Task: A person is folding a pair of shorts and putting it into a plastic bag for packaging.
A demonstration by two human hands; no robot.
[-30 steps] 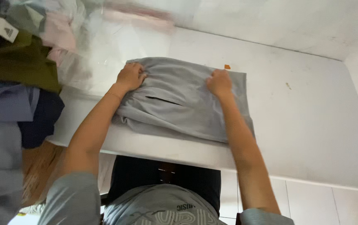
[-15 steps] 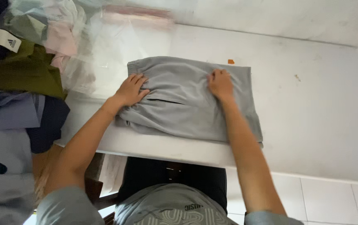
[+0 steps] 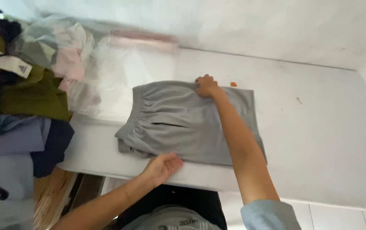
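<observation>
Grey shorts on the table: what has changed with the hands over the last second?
The left hand left the top of the grey shorts and moved back to their near edge, where it now grips the hem. The right hand slid to the far edge and pinches the fabric there. The shorts stay folded flat on the white table, and the clothes pile on the left is unchanged.

One head-worn camera looks steeply down at close range; the white table [image 3: 319, 127] runs toward 12 o'clock.
</observation>
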